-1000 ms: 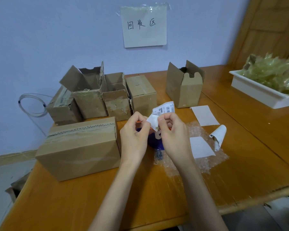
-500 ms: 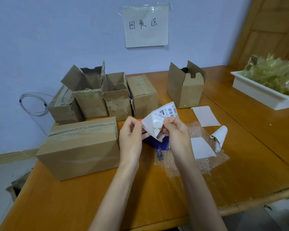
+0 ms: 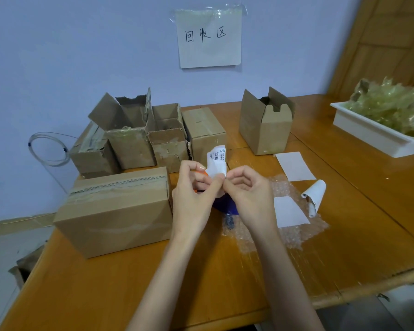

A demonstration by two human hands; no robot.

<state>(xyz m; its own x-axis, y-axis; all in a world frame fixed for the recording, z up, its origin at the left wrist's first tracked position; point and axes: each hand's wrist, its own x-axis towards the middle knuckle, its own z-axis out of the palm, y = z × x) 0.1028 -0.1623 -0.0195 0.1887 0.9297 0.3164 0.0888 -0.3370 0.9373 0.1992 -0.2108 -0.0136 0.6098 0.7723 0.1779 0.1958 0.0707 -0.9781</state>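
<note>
Label (image 3: pixel 216 163)?
One, white, barcoded, above the desk's (image 3: pixel 105 295) middle. The left hand (image 3: pixel 194 194) and right hand (image 3: pixel 249 194) both pinch its lower edge with curled fingers.
Around it?
Six cardboard boxes (image 3: pixel 115 211) by the far and left edges; three white slips (image 3: pixel 289 211) rightward.

Pale blue painted wall (image 3: pixel 81 44) behind orange-brown wooden counter (image 3: pixel 105 295); panelled wooden door (image 3: pixel 392 44) right, grey floor (image 3: pixel 0 259) lower left.
</note>
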